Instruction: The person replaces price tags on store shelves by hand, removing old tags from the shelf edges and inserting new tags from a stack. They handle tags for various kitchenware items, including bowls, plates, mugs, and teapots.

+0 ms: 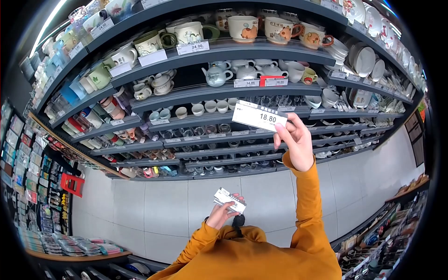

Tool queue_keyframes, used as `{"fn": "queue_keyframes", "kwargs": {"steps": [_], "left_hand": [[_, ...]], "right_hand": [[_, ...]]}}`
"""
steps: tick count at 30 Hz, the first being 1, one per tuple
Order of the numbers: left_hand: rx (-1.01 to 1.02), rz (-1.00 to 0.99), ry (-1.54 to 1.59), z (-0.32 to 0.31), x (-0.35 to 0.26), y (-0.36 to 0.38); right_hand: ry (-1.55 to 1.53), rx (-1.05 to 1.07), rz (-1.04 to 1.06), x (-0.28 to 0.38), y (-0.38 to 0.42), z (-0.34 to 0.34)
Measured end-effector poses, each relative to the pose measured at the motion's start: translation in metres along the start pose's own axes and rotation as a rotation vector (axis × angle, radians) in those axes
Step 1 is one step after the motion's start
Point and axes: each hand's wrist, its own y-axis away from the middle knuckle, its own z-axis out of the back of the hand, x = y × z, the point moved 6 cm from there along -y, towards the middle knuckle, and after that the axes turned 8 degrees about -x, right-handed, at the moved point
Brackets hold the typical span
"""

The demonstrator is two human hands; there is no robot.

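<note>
Raised toward the shelves, my right hand (297,142) pinches a white price tag (255,116) at its right end; "18.80" is printed on it. The tag covers part of the shelf behind. Lower down, near my body, my left hand (223,213) grips a small stack of price tags (228,199), fanned slightly. Beyond the raised tag, a pale blue teapot (216,74) and white teapots (247,72) stand on a shelf. Small white cups (198,109) sit on the level below.
Mugs with printed animals (242,29) fill an upper shelf. Stacked plates (363,61) are at right. A red step stool (72,185) stands on the tiled floor (165,205) at left. Packaged goods (84,245) lie on a low display at lower left.
</note>
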Motion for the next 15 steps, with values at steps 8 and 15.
{"fn": "queue_keyframes", "kwargs": {"steps": [8, 15], "left_hand": [[0.028, 0.014, -0.028, -0.003, -0.001, -0.004], [0.037, 0.017, -0.031, -0.005, -0.004, -0.007]], "right_hand": [[0.062, -0.011, -0.005, 0.014, -0.003, -0.005], [0.084, -0.008, -0.014, 0.012, -0.006, -0.004]]}}
